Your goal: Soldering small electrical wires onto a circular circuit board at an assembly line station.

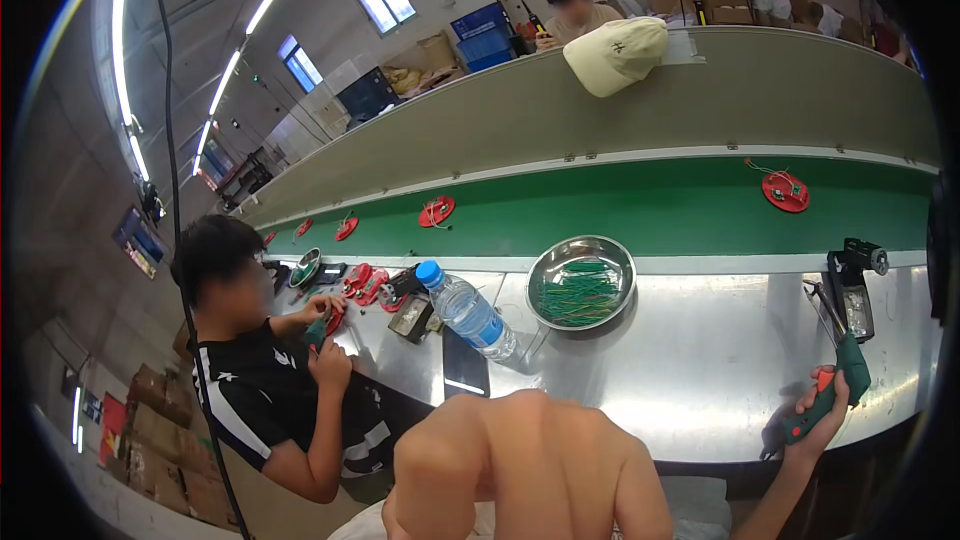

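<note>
My left hand (535, 465) is very close to the camera at the bottom middle, its fingers curled with the knuckles up. The fingertips are hidden, so whatever they may hold cannot be made out. On the right, my right hand (828, 420) grips a green soldering gun (852, 372) with a red trigger. Its thin metal front points away, beside a soldering stand (855, 265) with a small open box (855, 313). A steel bowl (627, 308) of cut green wires (580, 290) stands on the metal bench (700, 360), beyond my left hand.
A water bottle (465, 312) with a blue cap and a dark phone (465, 365) lie left of the bowl. Red round parts (785, 192) with wires rest on the green belt (620, 205). A co-worker (265, 360) at left holds a green tool. Behind the partition (760, 90), with a cap (615, 55) on it, sits another person.
</note>
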